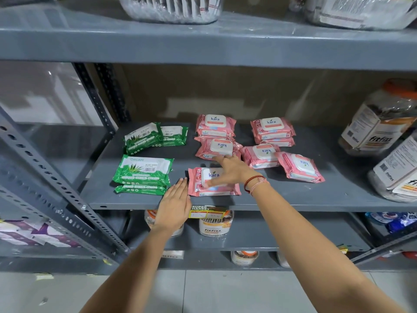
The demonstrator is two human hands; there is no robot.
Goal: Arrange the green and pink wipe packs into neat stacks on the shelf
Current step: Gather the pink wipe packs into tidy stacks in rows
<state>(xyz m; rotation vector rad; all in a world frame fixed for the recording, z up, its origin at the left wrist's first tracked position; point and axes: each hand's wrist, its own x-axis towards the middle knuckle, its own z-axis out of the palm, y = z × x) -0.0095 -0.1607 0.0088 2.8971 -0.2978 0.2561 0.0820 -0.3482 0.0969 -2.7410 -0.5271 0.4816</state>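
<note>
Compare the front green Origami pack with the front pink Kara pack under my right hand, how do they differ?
The front green Origami pack has a flat printed aloe vera face; the front pink Kara pack has a raised white flip lid. The Origami pack lies on top of another green pack, untouched, while the Kara pack seems to lie alone on the shelf, with the right hand resting on it and the left hand flat beside it. Both lie face up near the front edge.

Soft, even light falls from above and behind me, dimmer under the upper shelf (203,48). My right hand (230,170) casts only a faint shadow. The wide lens bows the shelf edges, and the jars (381,123) at right look smeared.
</note>
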